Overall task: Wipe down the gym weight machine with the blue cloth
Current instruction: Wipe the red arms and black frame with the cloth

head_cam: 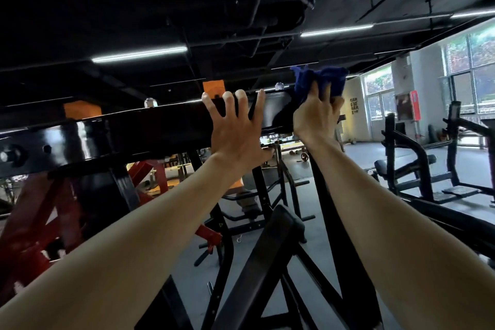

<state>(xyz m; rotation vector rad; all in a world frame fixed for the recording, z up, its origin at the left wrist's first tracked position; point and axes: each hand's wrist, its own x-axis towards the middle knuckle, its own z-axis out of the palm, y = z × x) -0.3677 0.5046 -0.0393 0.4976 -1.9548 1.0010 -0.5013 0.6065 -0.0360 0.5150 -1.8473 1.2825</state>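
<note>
**Head view: overhead reach, cloth bunched at the beam's end**

We see both arms raised to the glossy black steel crossbeam of the weight machine, which runs across above eye level. Our left hand lies flat against the beam's face, fingers spread and straight, fingertips at its top edge; it grips nothing. Just beside it, toward the beam's near end, our right hand has its grip curled round the crumpled dark blue cloth, pressing it onto the beam's top corner.

What could go wrong, as we judge it: the cloth is wadded, not flat, so a stroke along the beam may clean only a narrow strip. A silver bolt cap stands on the beam's top just beside the cloth, and another farther along; loose folds could snag there and pull free of the fingers. The beam's top is hidden from us, so missed patches would go unnoticed. Leaning on the flat left palm on glossy paint risks a slip.
</note>
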